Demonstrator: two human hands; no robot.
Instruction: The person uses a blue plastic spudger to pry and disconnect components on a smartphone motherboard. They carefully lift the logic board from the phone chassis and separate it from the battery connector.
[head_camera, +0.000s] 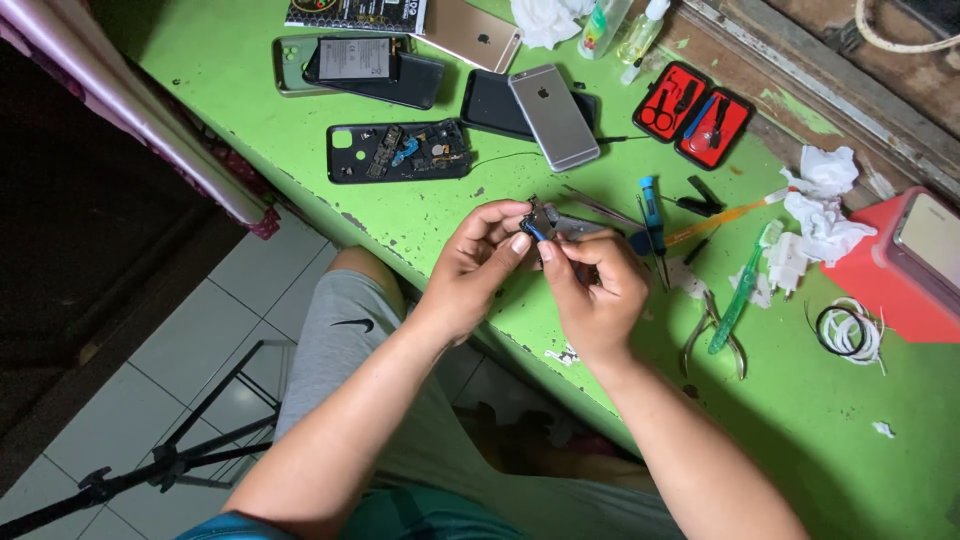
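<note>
Phone repair workbench, home-style: chipped green table (300, 150), opened phone with exposed board (400, 152), several handsets like the silver one (554, 117), red tool kit (694, 113), screwdriver (652, 212), pliers (712, 335), tiled floor (200, 340).

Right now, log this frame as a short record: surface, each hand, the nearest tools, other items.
surface: green table, paint chipped
left hand: pinching a small dark part
right hand: fingers on the same part
nearest tools: blue screwdriver, pliers, toothbrush
other items: opened phone, silver phone, red tool case
</note>
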